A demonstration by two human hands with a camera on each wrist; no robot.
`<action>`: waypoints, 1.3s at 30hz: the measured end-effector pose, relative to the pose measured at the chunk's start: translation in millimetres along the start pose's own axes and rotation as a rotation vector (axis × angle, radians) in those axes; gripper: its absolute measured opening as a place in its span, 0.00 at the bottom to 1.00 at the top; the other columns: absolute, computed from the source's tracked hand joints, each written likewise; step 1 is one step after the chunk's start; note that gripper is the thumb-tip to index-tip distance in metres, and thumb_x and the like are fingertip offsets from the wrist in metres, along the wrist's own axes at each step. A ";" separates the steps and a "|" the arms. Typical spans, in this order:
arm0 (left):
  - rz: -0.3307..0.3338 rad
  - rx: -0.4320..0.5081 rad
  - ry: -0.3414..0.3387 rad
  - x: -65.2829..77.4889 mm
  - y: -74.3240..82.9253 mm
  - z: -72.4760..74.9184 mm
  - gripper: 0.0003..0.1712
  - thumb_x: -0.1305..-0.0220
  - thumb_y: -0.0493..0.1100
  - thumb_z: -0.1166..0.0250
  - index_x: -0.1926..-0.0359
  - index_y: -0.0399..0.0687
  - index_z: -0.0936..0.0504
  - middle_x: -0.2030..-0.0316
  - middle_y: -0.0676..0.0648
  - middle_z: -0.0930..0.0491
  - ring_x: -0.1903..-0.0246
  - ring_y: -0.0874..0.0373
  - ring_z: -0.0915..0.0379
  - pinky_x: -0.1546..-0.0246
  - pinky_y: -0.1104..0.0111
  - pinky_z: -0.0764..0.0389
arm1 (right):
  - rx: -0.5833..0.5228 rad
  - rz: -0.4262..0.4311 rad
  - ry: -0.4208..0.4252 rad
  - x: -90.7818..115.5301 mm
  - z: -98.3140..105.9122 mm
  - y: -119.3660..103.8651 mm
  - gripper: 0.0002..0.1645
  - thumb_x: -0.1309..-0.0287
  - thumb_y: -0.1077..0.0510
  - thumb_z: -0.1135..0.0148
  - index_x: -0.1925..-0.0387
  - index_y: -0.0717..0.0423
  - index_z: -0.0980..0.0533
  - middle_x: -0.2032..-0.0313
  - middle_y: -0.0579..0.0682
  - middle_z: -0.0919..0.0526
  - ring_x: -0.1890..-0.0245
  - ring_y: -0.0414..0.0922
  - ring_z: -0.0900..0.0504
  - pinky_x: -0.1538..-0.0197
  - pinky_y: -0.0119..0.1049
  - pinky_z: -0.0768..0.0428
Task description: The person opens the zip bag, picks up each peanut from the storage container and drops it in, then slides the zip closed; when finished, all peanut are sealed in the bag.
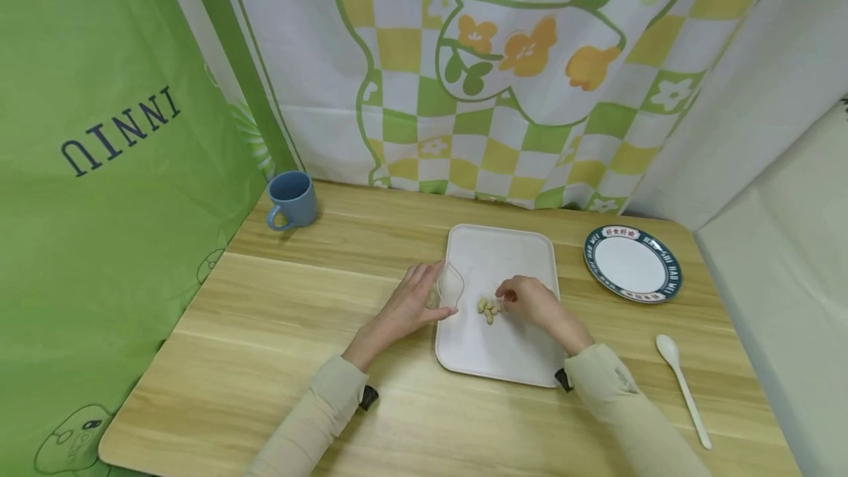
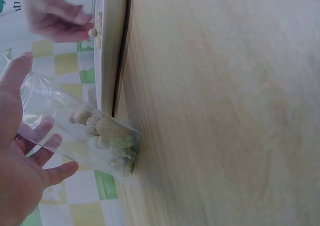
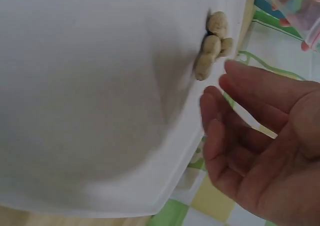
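A clear plastic bag [image 2: 60,103] with several peanuts at its bottom is held in my left hand [image 1: 414,297], thumb on one side and fingers on the other. The bag's mouth faces the tray in the head view, and its lower end comes down to the tabletop by the tray's left edge. On the white tray [image 1: 497,256] lies a small pile of peanuts [image 1: 489,309]. My right hand [image 1: 533,302] is just right of this pile, fingers bent and thumb apart from them. In the right wrist view, nothing shows between those fingertips [image 3: 235,68].
A blue mug [image 1: 294,201] stands at the table's back left. Right of the tray are a plate [image 1: 629,263] with a dark patterned rim and a white spoon [image 1: 685,389]. A checked curtain [image 1: 477,131] hangs along the wooden table's [image 1: 265,359] back edge.
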State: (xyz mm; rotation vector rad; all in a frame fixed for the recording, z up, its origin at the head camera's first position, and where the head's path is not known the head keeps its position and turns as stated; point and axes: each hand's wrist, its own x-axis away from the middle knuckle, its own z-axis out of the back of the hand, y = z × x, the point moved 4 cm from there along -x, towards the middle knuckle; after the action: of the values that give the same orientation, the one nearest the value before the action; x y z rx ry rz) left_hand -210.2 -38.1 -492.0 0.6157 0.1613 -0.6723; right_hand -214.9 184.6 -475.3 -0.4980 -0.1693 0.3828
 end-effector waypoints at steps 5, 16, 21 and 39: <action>-0.005 0.000 0.005 0.6 0.8 -0.1 0.50 0.46 0.54 0.28 0.31 0.36 0.41 0.47 0.41 0.31 0.46 0.48 0.36 0.45 0.59 0.28 | 0.021 -0.059 -0.032 0.6 -8.1 7.0 0.10 0.51 0.69 0.35 0.64 0.62 0.17 0.71 0.51 0.20 0.70 0.44 0.24 0.64 0.40 0.23; -0.025 -0.010 0.025 1.7 0.2 -1.0 0.50 0.47 0.54 0.27 0.31 0.36 0.41 0.48 0.41 0.30 0.47 0.48 0.35 0.47 0.59 0.27 | 0.072 -0.096 -0.034 -3.9 -17.0 14.0 0.06 0.50 0.67 0.32 0.68 0.56 0.18 0.72 0.47 0.23 0.71 0.43 0.26 0.66 0.39 0.24; -0.027 -0.011 0.030 1.4 -1.1 -1.4 0.50 0.47 0.54 0.27 0.31 0.37 0.41 0.48 0.41 0.30 0.46 0.48 0.35 0.46 0.59 0.27 | 0.067 -0.069 -0.020 -1.7 -14.8 12.9 0.04 0.51 0.65 0.30 0.71 0.56 0.18 0.73 0.47 0.23 0.72 0.42 0.26 0.67 0.37 0.25; -0.048 -0.008 0.039 0.9 -1.1 -2.6 0.51 0.47 0.53 0.26 0.31 0.35 0.41 0.50 0.41 0.29 0.48 0.48 0.34 0.47 0.60 0.26 | -0.058 0.102 0.114 6.7 11.4 0.6 0.03 0.44 0.66 0.34 0.67 0.63 0.17 0.72 0.51 0.16 0.73 0.40 0.22 0.69 0.33 0.22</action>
State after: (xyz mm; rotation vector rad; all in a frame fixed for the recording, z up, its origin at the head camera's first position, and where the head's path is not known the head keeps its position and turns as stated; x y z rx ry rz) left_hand -210.1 -37.8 -494.9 0.6195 0.2159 -0.7062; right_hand -211.8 192.7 -465.2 -0.5853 -0.0447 0.4492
